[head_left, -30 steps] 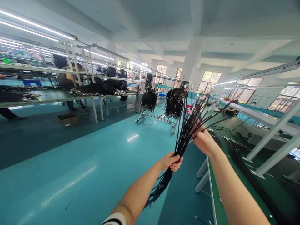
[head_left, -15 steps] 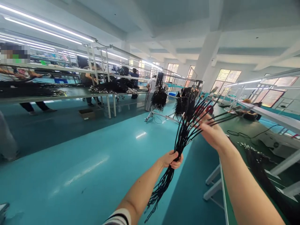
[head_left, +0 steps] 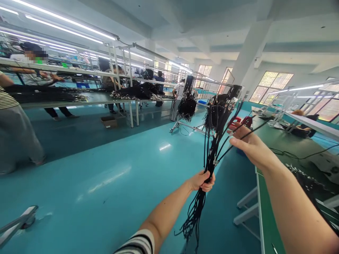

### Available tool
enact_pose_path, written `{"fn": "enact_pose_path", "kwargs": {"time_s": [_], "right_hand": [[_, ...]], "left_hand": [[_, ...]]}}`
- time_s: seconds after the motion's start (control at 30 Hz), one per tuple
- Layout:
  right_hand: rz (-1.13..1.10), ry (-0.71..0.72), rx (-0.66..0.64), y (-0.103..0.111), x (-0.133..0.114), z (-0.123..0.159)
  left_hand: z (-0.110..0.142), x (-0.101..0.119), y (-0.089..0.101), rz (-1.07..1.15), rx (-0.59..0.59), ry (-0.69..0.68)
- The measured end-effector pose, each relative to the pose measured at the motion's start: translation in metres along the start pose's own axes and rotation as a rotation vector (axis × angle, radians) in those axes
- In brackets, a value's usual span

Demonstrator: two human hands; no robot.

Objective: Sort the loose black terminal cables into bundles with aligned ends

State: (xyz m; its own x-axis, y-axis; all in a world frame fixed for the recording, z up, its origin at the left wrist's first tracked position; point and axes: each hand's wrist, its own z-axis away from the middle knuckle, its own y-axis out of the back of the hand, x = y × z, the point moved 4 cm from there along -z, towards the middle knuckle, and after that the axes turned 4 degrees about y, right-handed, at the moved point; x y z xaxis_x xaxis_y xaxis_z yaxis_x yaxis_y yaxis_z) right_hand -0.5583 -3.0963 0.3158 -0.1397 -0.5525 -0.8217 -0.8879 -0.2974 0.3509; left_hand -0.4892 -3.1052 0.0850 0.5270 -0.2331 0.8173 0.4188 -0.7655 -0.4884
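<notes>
My left hand (head_left: 201,181) is wrapped round a bundle of black cables (head_left: 212,152), held upright over the floor. Above the fist the strands fan out, some with small metal ends; below it their loose tails hang down. To the right of the bundle, my right hand (head_left: 246,143) is raised with its fingers apart. A couple of stray cables run close past its fingers, and whether they touch is unclear.
A wheeled rack (head_left: 182,124) hung with black cable bunches (head_left: 186,107) stands ahead. At right is a green-topped bench (head_left: 267,215) with more cables; at left, people work along a long table (head_left: 95,97) piled with cables. A cardboard box (head_left: 108,122) sits on the floor.
The view has swung left. The cables at the top have drawn closer together, with fewer strands spread towards my right hand. My left hand keeps its hold on the bundle.
</notes>
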Motion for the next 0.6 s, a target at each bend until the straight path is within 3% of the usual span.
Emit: {"fn": "enact_pose_path", "kwargs": {"time_s": [0.13,0.37,0.47,0.6], "right_hand": [[-0.024,-0.085,0.002,0.008,0.022,-0.006],[-0.263,-0.214,0.183,0.029,0.05,-0.02],[-0.39,-0.262,0.183,0.033,0.061,-0.027],[-0.455,-0.216,0.231,0.047,0.079,-0.04]], "left_hand": [[-0.004,-0.005,0.008,-0.109,0.046,0.071],[-0.007,-0.004,0.036,-0.519,0.19,0.317],[-0.009,0.002,0.05,-0.591,0.189,0.381],[-0.021,0.007,0.065,-0.58,0.182,0.42]]}}
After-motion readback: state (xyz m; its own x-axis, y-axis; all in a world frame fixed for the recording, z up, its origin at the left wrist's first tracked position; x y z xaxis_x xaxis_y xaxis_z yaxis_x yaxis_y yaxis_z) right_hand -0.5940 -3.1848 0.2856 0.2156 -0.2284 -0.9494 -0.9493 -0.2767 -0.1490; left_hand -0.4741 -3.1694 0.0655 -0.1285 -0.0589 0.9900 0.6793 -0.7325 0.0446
